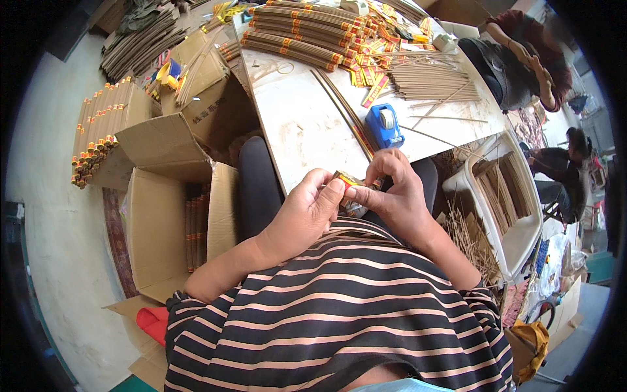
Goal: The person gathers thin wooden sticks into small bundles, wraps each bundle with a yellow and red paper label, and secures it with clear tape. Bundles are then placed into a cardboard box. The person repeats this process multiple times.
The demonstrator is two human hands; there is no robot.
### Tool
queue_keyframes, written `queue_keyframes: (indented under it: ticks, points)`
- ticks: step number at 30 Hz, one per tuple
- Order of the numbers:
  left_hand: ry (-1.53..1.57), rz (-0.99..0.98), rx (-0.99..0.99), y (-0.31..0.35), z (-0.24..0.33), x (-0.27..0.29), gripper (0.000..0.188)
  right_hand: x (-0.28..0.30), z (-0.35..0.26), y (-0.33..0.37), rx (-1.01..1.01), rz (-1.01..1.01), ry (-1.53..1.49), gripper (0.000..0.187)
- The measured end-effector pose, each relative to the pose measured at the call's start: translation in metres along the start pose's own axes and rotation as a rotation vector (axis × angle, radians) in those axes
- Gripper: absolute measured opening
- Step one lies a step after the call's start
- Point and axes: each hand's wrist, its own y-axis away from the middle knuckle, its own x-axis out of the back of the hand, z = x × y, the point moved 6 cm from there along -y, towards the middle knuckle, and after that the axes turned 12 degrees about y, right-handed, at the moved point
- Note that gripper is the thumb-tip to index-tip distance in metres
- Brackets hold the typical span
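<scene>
Close to my body, at the table's near edge, my left hand (pixel 304 208) is closed round the end of an incense stick bundle (pixel 349 178) with a yellow and red paper band. My right hand (pixel 400 191) pinches at the same band, thumb and fingers bent against it. Most of the bundle is hidden by my fingers. Just beyond my right hand stands a blue tape dispenser (pixel 382 124) with a roll in it. Thin sticks (pixel 341 104) lie on the table beside it, running toward my right hand; whether they join the bundle I cannot tell.
Banded incense bundles (pixel 297 32) are stacked on the white table (pixel 294 130), near loose sticks (pixel 434 78) and paper labels (pixel 374 90). An open carton (pixel 153 215) stands left, a white bin (pixel 522 242) of sticks right. Another person (pixel 522 62) sits at the far right.
</scene>
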Motion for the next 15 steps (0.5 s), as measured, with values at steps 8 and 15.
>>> queue_keyframes:
  ticks: [8,15]
  points:
    - [-0.246,0.079,-0.092,0.002,0.0,0.0,0.032,-0.014,-0.006,0.012,-0.205,-0.267,-0.187,0.021]
    - [-0.226,0.053,-0.096,0.002,-0.006,0.0,0.037,-0.021,-0.004,0.013,-0.226,-0.458,-0.406,0.033]
